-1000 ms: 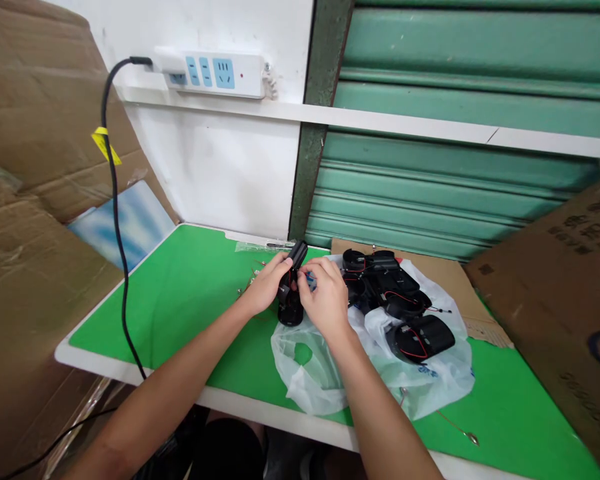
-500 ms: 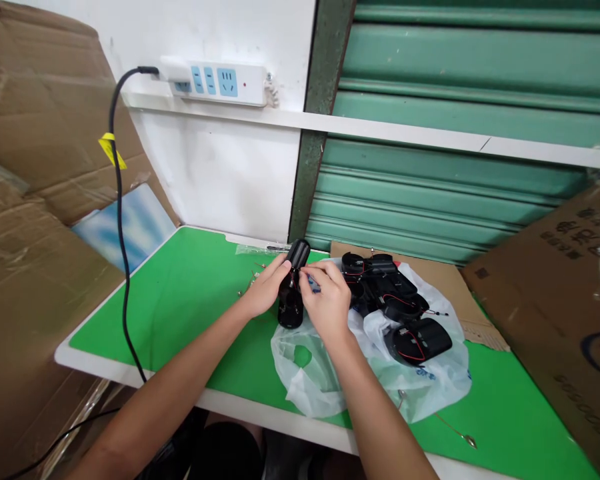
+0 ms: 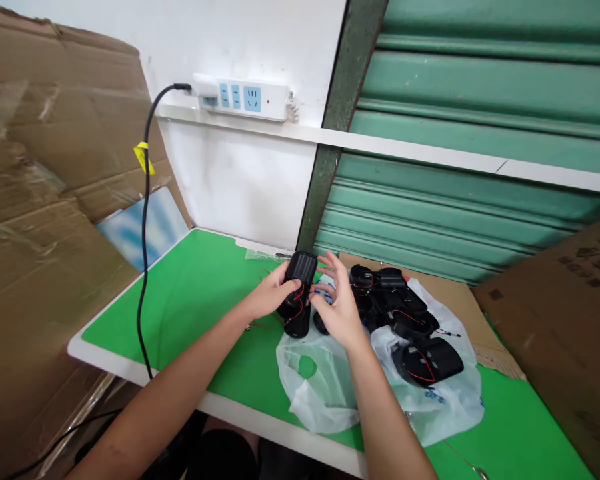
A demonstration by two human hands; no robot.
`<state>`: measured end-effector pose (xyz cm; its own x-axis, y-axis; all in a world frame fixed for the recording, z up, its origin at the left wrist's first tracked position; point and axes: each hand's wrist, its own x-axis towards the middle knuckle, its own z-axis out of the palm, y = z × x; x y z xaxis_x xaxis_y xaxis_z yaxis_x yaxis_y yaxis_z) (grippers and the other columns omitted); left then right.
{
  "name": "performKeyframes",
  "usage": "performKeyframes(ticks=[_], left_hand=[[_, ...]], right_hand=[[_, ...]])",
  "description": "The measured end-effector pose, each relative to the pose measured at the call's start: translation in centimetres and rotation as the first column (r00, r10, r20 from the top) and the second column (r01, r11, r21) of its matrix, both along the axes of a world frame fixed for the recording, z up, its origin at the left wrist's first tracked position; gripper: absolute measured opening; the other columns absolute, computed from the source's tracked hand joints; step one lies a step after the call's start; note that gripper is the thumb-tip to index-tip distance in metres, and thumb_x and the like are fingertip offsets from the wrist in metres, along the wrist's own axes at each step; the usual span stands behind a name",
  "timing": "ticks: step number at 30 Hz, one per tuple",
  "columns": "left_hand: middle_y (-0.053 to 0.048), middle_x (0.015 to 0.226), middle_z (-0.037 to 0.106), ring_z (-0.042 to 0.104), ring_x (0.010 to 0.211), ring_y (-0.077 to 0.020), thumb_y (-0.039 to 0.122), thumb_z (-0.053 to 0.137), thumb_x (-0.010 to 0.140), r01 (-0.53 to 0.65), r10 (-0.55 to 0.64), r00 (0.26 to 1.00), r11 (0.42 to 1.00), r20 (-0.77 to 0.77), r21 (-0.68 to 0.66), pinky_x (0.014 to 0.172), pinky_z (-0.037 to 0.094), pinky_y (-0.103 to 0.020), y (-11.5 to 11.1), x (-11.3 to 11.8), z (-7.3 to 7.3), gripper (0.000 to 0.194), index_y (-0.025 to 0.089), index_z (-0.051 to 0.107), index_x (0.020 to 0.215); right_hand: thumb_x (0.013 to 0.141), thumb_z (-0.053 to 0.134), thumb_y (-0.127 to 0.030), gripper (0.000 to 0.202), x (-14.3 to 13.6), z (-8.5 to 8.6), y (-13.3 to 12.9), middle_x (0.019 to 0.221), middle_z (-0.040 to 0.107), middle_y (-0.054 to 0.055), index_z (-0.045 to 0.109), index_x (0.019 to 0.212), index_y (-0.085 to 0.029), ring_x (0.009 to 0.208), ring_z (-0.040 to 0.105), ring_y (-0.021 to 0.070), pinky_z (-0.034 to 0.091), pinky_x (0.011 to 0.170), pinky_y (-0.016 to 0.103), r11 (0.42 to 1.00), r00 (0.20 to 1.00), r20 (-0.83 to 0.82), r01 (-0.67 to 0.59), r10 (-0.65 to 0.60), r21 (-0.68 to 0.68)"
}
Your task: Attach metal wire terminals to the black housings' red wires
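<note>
My left hand (image 3: 270, 295) grips a black plastic housing (image 3: 303, 268) with a ribbed end and thin red wires, the thumb pressed on its upper face. The housing is tilted up above the green tabletop (image 3: 205, 287). Just to its right is my right hand (image 3: 343, 310), fingers spread and apart, with nothing visible in it. Whether its fingertips touch the housing I cannot tell. Several similar black housings (image 3: 437, 360) with red wires lie in a pile on a white plastic bag (image 3: 325, 397) to the right.
Small metal parts with thin leads lie partly hidden beside my left hand. A cardboard box (image 3: 565, 293) stands at the right, another cardboard sheet (image 3: 55, 200) at the left. A black cable (image 3: 144, 267) hangs from a power strip (image 3: 250, 100) on the wall.
My right hand has gone from a pinch at the housing's wires to spread fingers beside it. The housing now shows more of its ribbed face and red wires. The view has shifted slightly left.
</note>
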<state>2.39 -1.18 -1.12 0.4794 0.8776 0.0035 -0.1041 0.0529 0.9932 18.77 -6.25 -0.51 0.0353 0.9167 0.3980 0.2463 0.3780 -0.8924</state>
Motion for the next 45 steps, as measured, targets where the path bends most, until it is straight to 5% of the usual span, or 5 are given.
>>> performKeyframes(ticks=[5, 13, 21, 32, 45], left_hand=[[-0.007, 0.118, 0.062, 0.056, 0.114, -0.0225, 0.036, 0.058, 0.088, 0.050, -0.032, 0.990, 0.990, -0.136, 0.128, 0.102, 0.045, -0.035, -0.1, -0.5, -0.2, 0.042, 0.018, 0.050, 0.125], [-0.009, 0.125, 0.058, 0.052, 0.122, -0.0242, 0.039, 0.055, 0.092, 0.173, -0.143, 0.977, 0.965, -0.160, 0.195, 0.109, 0.042, -0.039, 0.2, -0.8, -0.9, 0.039, 0.018, 0.049, 0.123], [-0.007, 0.117, 0.062, 0.055, 0.114, -0.0229, 0.038, 0.059, 0.090, 0.157, -0.112, 0.970, 0.966, -0.216, 0.204, 0.103, 0.047, -0.037, 0.1, -1.1, -0.1, 0.039, 0.017, 0.053, 0.122], [-0.007, 0.107, 0.061, 0.055, 0.112, -0.0238, 0.037, 0.056, 0.090, 0.119, -0.054, 0.964, 0.964, -0.260, 0.239, 0.104, 0.046, -0.037, -0.2, -0.7, 0.1, 0.032, 0.018, 0.052, 0.115], [-0.007, 0.106, 0.062, 0.057, 0.103, -0.0215, 0.029, 0.055, 0.083, 0.045, 0.016, 0.973, 0.965, -0.231, 0.258, 0.098, 0.048, -0.034, -0.5, 0.1, -0.4, 0.039, 0.015, 0.051, 0.120]], right_hand=[[0.074, 0.066, -0.023, 0.072, -0.2, -0.4, 0.3, 0.142, 0.054, 0.012, 0.043, 0.142, -0.026, 0.123, 0.058, 0.0238, 0.056, 0.089, 0.035, 0.978, 0.984, -0.156, -0.117, 0.090, -0.174], [0.073, 0.071, -0.026, 0.045, -0.3, 0.4, 0.1, 0.120, 0.066, 0.006, 0.054, 0.114, -0.025, 0.096, 0.068, 0.0173, 0.055, 0.080, 0.029, 0.962, 0.969, -0.213, -0.168, 0.121, -0.217], [0.075, 0.073, -0.029, 0.040, 0.0, 0.4, 0.2, 0.114, 0.068, 0.007, 0.054, 0.110, -0.023, 0.092, 0.068, 0.0174, 0.056, 0.072, 0.027, 0.960, 0.971, -0.186, -0.188, 0.150, -0.208], [0.081, 0.066, -0.027, 0.035, -0.7, 0.0, 0.1, 0.115, 0.070, 0.008, 0.053, 0.113, -0.023, 0.098, 0.071, 0.0177, 0.058, 0.086, 0.031, 0.975, 0.974, -0.175, -0.171, 0.145, -0.142], [0.075, 0.066, -0.025, 0.038, -1.1, 0.1, 0.1, 0.103, 0.074, 0.005, 0.053, 0.111, -0.023, 0.091, 0.073, 0.0179, 0.059, 0.084, 0.032, 0.975, 0.971, -0.217, -0.140, 0.101, -0.173]])
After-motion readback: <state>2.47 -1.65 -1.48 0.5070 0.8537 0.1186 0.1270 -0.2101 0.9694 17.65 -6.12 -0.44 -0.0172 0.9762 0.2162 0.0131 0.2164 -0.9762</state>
